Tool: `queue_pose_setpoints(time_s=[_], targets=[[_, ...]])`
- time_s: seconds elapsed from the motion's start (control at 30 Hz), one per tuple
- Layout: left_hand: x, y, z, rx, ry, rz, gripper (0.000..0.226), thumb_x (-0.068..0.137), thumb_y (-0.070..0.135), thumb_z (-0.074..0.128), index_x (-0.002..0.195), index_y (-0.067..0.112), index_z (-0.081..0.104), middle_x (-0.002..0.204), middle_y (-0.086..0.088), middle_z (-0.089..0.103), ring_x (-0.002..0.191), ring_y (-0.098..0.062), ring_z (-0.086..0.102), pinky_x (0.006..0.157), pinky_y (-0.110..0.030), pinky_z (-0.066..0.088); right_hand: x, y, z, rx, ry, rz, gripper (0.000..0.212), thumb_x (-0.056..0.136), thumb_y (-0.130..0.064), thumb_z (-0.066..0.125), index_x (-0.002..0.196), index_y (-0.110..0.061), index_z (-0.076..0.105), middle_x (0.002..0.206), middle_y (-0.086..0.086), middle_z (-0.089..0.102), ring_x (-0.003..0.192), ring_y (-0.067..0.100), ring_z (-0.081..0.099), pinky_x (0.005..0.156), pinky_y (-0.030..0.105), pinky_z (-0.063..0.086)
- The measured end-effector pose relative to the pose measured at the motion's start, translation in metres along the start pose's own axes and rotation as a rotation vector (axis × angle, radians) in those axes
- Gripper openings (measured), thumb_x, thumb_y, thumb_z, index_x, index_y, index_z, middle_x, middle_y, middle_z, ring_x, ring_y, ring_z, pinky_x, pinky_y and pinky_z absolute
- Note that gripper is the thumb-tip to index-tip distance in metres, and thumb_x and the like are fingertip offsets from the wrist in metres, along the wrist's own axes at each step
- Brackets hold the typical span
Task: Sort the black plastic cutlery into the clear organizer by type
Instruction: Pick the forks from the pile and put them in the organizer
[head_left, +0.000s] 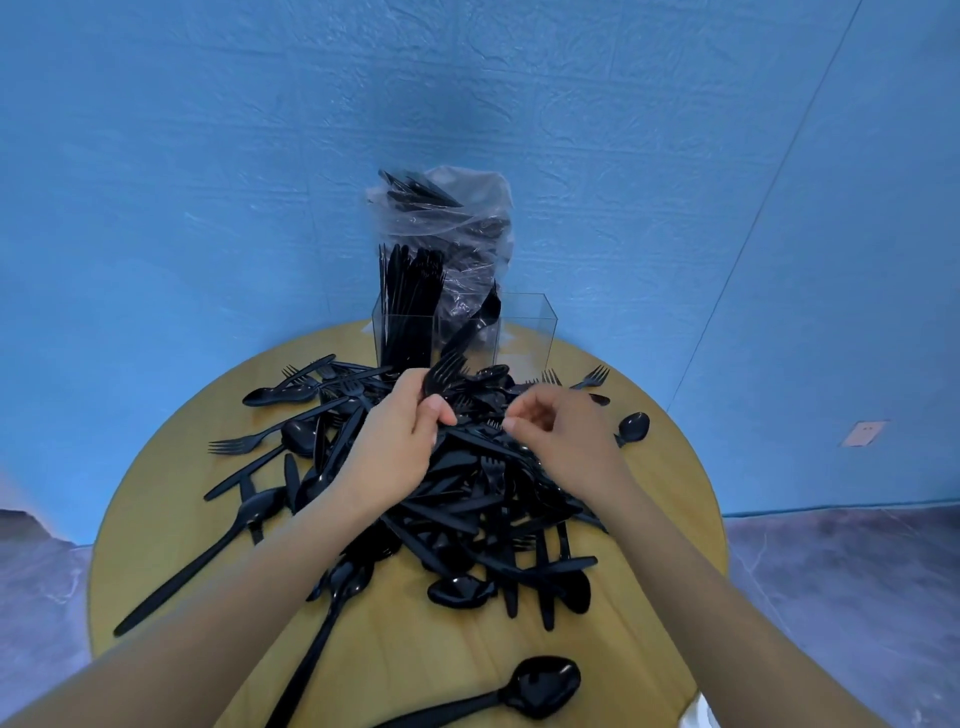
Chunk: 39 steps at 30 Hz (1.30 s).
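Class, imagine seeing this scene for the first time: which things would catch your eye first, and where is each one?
A big tangled pile of black cutlery covers the middle of the round wooden table. Over it, the left hand grips a bunch of forks, while the right hand reaches in with curled fingers. Behind, at the far edge, stands the clear organizer, its left compartment packed with upright cutlery.

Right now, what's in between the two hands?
In the head view, the pile of black cutlery fills the gap between the left hand and the right hand; no bare table shows there.

The bag (467, 244) contents are blurred by plastic; the bottom spoon (519, 693) handle gets cut off.
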<state>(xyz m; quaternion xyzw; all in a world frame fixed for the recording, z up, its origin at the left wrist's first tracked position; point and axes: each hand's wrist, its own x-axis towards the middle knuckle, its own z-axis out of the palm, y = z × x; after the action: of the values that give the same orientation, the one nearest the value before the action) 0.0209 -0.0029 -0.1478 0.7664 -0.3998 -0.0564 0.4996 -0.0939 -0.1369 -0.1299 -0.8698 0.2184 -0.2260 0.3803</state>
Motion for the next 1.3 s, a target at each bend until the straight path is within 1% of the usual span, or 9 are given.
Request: queue_pose_setpoints(time_s=[0.07, 0.2, 0.33, 0.43, 0.77, 0.87, 0.97, 1.1, 1.3], targets=[[-0.009, -0.002, -0.002, 0.005, 0.037, -0.043, 0.02, 0.102, 0.019, 0.034, 0.091, 0.024, 0.049, 0.067, -0.001, 0.051, 0.052, -0.011, 0.042, 0.052, -0.028, 0.039, -0.011, 0.008, 0.01, -0.164, -0.054, -0.002, 0.006, 0.087, -0.021, 0.065, 0.084, -0.018, 0.061, 0.08, -0.006, 0.06, 0.07, 0.004, 0.052, 0.063, 0.011, 0.038], [-0.024, -0.003, -0.003, 0.002, 0.099, -0.104, 0.02, 0.102, 0.019, 0.034, 0.095, 0.016, 0.052, 0.065, 0.009, 0.05, 0.05, -0.002, 0.043, 0.049, -0.014, 0.037, -0.021, 0.009, 0.031, -0.422, -0.086, 0.024, 0.023, 0.09, -0.031, 0.062, 0.103, -0.013, 0.056, 0.098, 0.001, 0.057, 0.086, 0.017, 0.053, 0.073, 0.028, 0.043], [-0.033, -0.008, -0.006, -0.005, 0.105, -0.108, 0.016, 0.102, 0.018, 0.033, 0.1, 0.019, 0.049, 0.082, 0.009, 0.059, 0.055, -0.002, 0.045, 0.054, -0.018, 0.039, -0.021, -0.001, 0.045, -0.527, -0.073, 0.049, 0.031, 0.092, -0.033, 0.059, 0.111, -0.01, 0.047, 0.107, 0.006, 0.056, 0.091, 0.024, 0.057, 0.065, 0.027, 0.036], [-0.038, -0.013, -0.009, -0.012, 0.114, -0.127, 0.018, 0.102, 0.017, 0.033, 0.098, 0.018, 0.05, 0.082, 0.006, 0.059, 0.053, -0.004, 0.044, 0.052, -0.015, 0.038, -0.016, -0.008, 0.051, -0.568, -0.086, 0.115, 0.03, 0.094, -0.031, 0.056, 0.109, -0.008, 0.044, 0.102, 0.01, 0.06, 0.082, 0.025, 0.058, 0.059, 0.028, 0.037], [-0.045, -0.02, -0.01, -0.03, 0.089, -0.14, 0.017, 0.102, 0.017, 0.033, 0.102, 0.022, 0.049, 0.086, 0.002, 0.063, 0.052, -0.001, 0.046, 0.051, -0.015, 0.039, -0.013, -0.015, 0.058, -0.745, -0.069, 0.202, 0.053, 0.089, -0.055, 0.053, 0.11, -0.007, 0.046, 0.106, 0.008, 0.06, 0.094, 0.025, 0.062, 0.062, 0.03, 0.04], [-0.045, -0.021, -0.012, -0.032, 0.08, -0.161, 0.017, 0.102, 0.017, 0.033, 0.102, 0.02, 0.049, 0.087, 0.002, 0.063, 0.054, -0.003, 0.045, 0.052, -0.016, 0.039, -0.008, -0.017, 0.059, -0.621, -0.107, 0.276, 0.037, 0.09, -0.042, 0.059, 0.098, -0.008, 0.047, 0.098, 0.006, 0.058, 0.09, 0.027, 0.061, 0.062, 0.031, 0.041], [-0.047, -0.022, -0.012, -0.04, 0.066, -0.193, 0.019, 0.102, 0.019, 0.032, 0.093, 0.025, 0.049, 0.088, -0.007, 0.065, 0.058, -0.011, 0.046, 0.052, -0.02, 0.039, 0.001, -0.01, 0.058, -0.376, -0.094, 0.397, 0.029, 0.086, -0.026, 0.066, 0.076, -0.011, 0.044, 0.076, 0.003, 0.053, 0.07, 0.023, 0.055, 0.059, 0.03, 0.042], [-0.048, -0.02, -0.013, -0.051, 0.064, -0.204, 0.02, 0.102, 0.017, 0.032, 0.094, 0.027, 0.048, 0.079, 0.002, 0.062, 0.055, -0.011, 0.043, 0.045, -0.014, 0.034, 0.006, -0.003, 0.054, -0.099, -0.042, 0.466, 0.018, 0.08, -0.016, 0.072, 0.079, -0.009, 0.055, 0.075, 0.005, 0.055, 0.07, 0.021, 0.054, 0.072, 0.036, 0.051], [-0.045, -0.022, -0.011, -0.047, 0.047, -0.216, 0.023, 0.102, 0.019, 0.033, 0.089, 0.032, 0.046, 0.087, -0.012, 0.066, 0.057, -0.016, 0.044, 0.05, -0.023, 0.037, 0.009, 0.0, 0.043, 0.064, -0.002, 0.422, 0.021, 0.083, -0.01, 0.064, 0.066, -0.01, 0.051, 0.067, 0.011, 0.047, 0.061, 0.02, 0.046, 0.061, 0.031, 0.042]])
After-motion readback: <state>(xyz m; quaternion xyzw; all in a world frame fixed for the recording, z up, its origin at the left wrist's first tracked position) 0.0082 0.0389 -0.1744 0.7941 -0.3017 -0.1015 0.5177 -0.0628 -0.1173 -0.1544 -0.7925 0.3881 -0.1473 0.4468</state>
